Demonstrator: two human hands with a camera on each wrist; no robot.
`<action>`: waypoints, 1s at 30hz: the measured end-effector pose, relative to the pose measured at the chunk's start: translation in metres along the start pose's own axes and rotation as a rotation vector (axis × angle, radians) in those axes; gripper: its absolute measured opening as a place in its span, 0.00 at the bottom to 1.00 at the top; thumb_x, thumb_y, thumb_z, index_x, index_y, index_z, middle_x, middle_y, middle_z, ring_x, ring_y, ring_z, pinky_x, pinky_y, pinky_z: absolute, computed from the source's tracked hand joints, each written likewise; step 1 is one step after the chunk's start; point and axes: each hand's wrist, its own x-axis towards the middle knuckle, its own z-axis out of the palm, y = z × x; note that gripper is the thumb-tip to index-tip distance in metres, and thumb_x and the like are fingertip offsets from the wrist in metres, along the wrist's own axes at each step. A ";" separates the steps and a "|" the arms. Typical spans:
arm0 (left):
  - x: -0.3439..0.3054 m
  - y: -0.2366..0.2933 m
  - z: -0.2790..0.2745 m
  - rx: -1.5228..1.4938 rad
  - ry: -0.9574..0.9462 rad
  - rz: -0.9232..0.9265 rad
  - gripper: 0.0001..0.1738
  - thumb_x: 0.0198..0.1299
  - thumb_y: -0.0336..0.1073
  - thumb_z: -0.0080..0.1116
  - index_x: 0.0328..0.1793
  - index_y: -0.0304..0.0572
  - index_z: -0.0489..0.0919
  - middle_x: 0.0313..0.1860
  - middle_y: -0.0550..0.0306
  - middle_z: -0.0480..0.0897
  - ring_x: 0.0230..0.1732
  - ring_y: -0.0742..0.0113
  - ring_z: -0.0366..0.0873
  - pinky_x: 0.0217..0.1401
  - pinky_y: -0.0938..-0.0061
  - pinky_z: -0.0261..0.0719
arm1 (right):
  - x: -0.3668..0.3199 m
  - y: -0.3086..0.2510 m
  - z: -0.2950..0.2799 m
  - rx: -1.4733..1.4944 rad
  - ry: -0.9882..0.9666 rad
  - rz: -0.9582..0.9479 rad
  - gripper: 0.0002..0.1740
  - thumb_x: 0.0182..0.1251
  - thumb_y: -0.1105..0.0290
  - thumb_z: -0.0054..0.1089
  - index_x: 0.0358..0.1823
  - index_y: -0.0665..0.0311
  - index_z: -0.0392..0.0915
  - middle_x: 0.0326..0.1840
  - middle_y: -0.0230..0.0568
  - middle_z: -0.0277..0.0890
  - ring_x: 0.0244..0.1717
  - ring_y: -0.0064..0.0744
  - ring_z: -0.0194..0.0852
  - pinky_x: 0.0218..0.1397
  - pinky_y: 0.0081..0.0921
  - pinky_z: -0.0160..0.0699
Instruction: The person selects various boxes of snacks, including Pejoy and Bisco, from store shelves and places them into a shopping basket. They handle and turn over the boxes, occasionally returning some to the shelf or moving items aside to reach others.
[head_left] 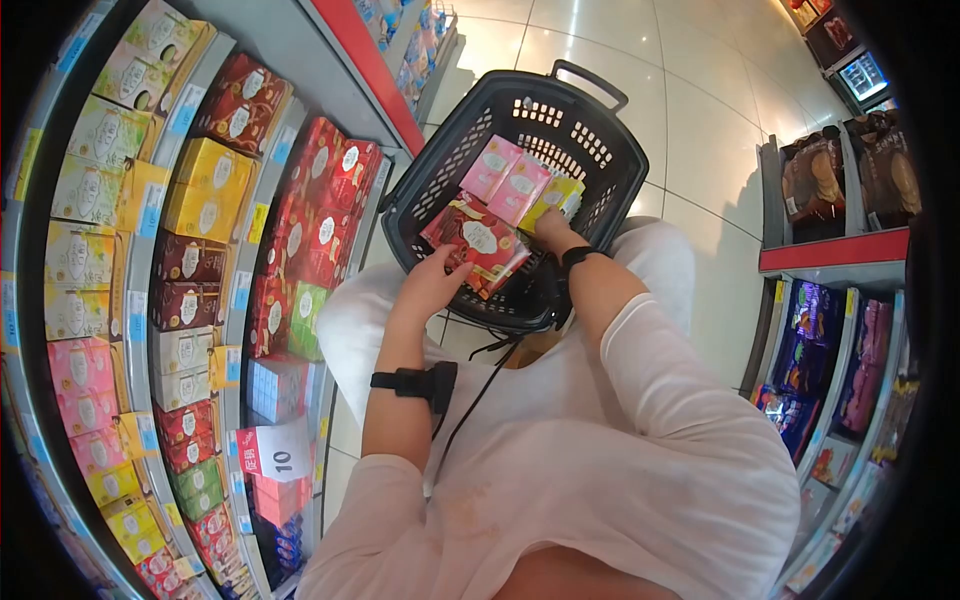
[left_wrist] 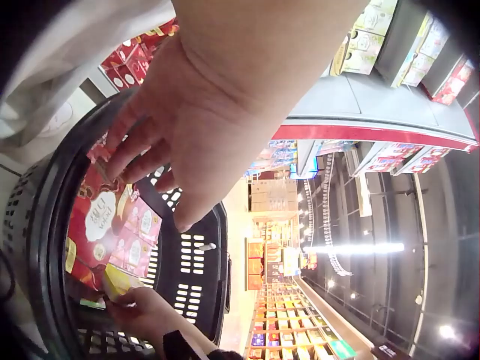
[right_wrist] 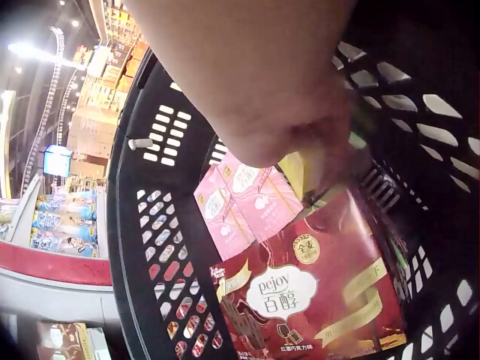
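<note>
A black plastic shopping basket (head_left: 420, 163) stands between the person's knees. In it lies a large red Pejoy snack box (right_wrist: 330, 277), its printed face up, with pink snack boxes (head_left: 515, 188) behind it. The right hand (head_left: 553, 232) reaches into the basket and grips a yellow-green snack box (head_left: 560, 197) at its near end, beside the pink ones. Over the basket's left side, the left hand (head_left: 437, 283) has its fingers spread loosely at the edge of the red box. In the right wrist view the right fingers are blurred and partly hidden.
Shelves of snack boxes (head_left: 205, 190) rise close on the left, with a paper price sign (head_left: 275, 452) sticking out. On the right, another shelf (head_left: 835, 250) holds bagged snacks. Pale floor tiles (head_left: 700, 60) stretch ahead. The basket's handle (head_left: 590, 78) lies at its far end.
</note>
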 end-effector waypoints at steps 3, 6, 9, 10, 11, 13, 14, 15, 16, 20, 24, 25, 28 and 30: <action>0.001 0.004 -0.001 0.017 -0.016 -0.009 0.26 0.62 0.45 0.61 0.61 0.36 0.74 0.42 0.49 0.83 0.41 0.59 0.81 0.46 0.69 0.77 | -0.006 -0.006 -0.007 0.016 -0.093 0.097 0.23 0.64 0.64 0.52 0.57 0.70 0.73 0.51 0.57 0.79 0.48 0.49 0.82 0.45 0.40 0.82; 0.003 -0.001 -0.001 0.056 -0.012 0.008 0.26 0.62 0.45 0.61 0.61 0.36 0.74 0.43 0.49 0.83 0.40 0.59 0.81 0.46 0.69 0.77 | -0.022 -0.019 -0.021 0.013 -0.207 0.171 0.27 0.60 0.58 0.55 0.56 0.69 0.76 0.50 0.58 0.79 0.47 0.49 0.82 0.44 0.39 0.82; 0.003 -0.005 0.000 0.063 -0.022 0.029 0.26 0.62 0.45 0.61 0.61 0.36 0.74 0.43 0.49 0.83 0.40 0.59 0.81 0.46 0.69 0.77 | -0.030 -0.027 -0.029 -0.119 -0.315 0.009 0.29 0.57 0.54 0.57 0.54 0.69 0.79 0.50 0.57 0.80 0.46 0.48 0.83 0.44 0.38 0.82; 0.003 -0.006 0.000 0.044 -0.029 0.034 0.26 0.62 0.45 0.61 0.61 0.36 0.74 0.42 0.49 0.83 0.40 0.59 0.81 0.46 0.69 0.77 | -0.030 -0.028 -0.029 -0.196 -0.368 -0.115 0.30 0.56 0.53 0.58 0.52 0.70 0.79 0.50 0.57 0.80 0.45 0.48 0.83 0.43 0.37 0.82; 0.003 -0.007 0.000 0.025 -0.035 0.039 0.26 0.62 0.45 0.61 0.61 0.37 0.74 0.42 0.49 0.83 0.41 0.58 0.81 0.46 0.69 0.77 | -0.031 -0.028 -0.028 -0.197 -0.371 -0.116 0.30 0.56 0.53 0.58 0.52 0.70 0.79 0.50 0.57 0.80 0.45 0.48 0.83 0.43 0.37 0.82; 0.002 -0.004 -0.001 0.038 -0.040 0.026 0.26 0.62 0.45 0.61 0.60 0.37 0.74 0.42 0.49 0.83 0.41 0.58 0.81 0.46 0.69 0.77 | -0.030 -0.026 -0.027 -0.156 -0.291 -0.052 0.30 0.55 0.52 0.58 0.51 0.72 0.79 0.49 0.59 0.80 0.45 0.49 0.83 0.45 0.36 0.82; 0.002 -0.002 -0.002 0.052 -0.045 0.017 0.26 0.62 0.45 0.60 0.60 0.37 0.74 0.42 0.49 0.84 0.41 0.58 0.82 0.46 0.69 0.77 | -0.031 -0.027 -0.026 -0.156 -0.289 -0.056 0.30 0.55 0.52 0.58 0.51 0.72 0.79 0.49 0.59 0.80 0.45 0.49 0.83 0.45 0.36 0.82; 0.002 -0.001 -0.002 0.054 -0.038 0.019 0.26 0.62 0.45 0.60 0.60 0.37 0.74 0.42 0.49 0.84 0.41 0.58 0.82 0.46 0.69 0.77 | -0.031 -0.028 -0.023 -0.154 -0.184 -0.026 0.30 0.55 0.53 0.59 0.50 0.72 0.79 0.48 0.60 0.80 0.45 0.49 0.83 0.46 0.36 0.82; 0.003 0.000 -0.002 0.042 -0.050 -0.002 0.25 0.62 0.45 0.60 0.60 0.36 0.75 0.41 0.49 0.84 0.42 0.58 0.82 0.46 0.69 0.78 | -0.030 -0.030 -0.022 -0.150 -0.079 0.004 0.29 0.54 0.54 0.59 0.49 0.73 0.80 0.47 0.60 0.81 0.45 0.49 0.83 0.48 0.35 0.81; 0.000 0.011 -0.002 0.039 -0.090 -0.029 0.24 0.61 0.45 0.60 0.60 0.39 0.75 0.43 0.47 0.84 0.44 0.54 0.82 0.49 0.65 0.78 | -0.072 -0.059 -0.039 0.214 -0.098 -0.248 0.24 0.58 0.57 0.59 0.50 0.68 0.79 0.48 0.59 0.80 0.53 0.54 0.79 0.55 0.36 0.76; -0.015 0.024 -0.007 -0.035 -0.119 0.128 0.17 0.54 0.42 0.58 0.47 0.43 0.83 0.44 0.45 0.84 0.46 0.46 0.82 0.48 0.57 0.78 | -0.175 -0.117 -0.069 0.358 -0.264 -0.998 0.18 0.64 0.63 0.56 0.50 0.66 0.77 0.47 0.47 0.79 0.50 0.44 0.78 0.55 0.33 0.75; -0.021 0.023 -0.010 0.182 -0.092 0.114 0.14 0.52 0.41 0.58 0.42 0.42 0.84 0.40 0.45 0.85 0.44 0.46 0.82 0.47 0.58 0.79 | -0.203 -0.130 -0.085 0.299 -0.293 -1.126 0.17 0.63 0.67 0.57 0.52 0.65 0.75 0.48 0.48 0.78 0.50 0.44 0.77 0.55 0.34 0.74; -0.032 0.000 -0.022 0.193 0.137 0.177 0.15 0.51 0.40 0.60 0.42 0.42 0.83 0.42 0.43 0.83 0.44 0.43 0.80 0.48 0.57 0.78 | -0.250 -0.154 -0.101 0.373 -0.187 -1.311 0.18 0.60 0.78 0.57 0.53 0.67 0.74 0.52 0.52 0.75 0.54 0.49 0.74 0.60 0.36 0.71; -0.069 0.020 -0.057 0.171 0.232 0.180 0.15 0.52 0.41 0.60 0.44 0.42 0.82 0.44 0.43 0.83 0.46 0.43 0.80 0.50 0.57 0.78 | -0.281 -0.169 -0.116 0.411 -0.212 -1.399 0.14 0.59 0.79 0.57 0.48 0.68 0.76 0.52 0.52 0.76 0.54 0.49 0.75 0.56 0.35 0.74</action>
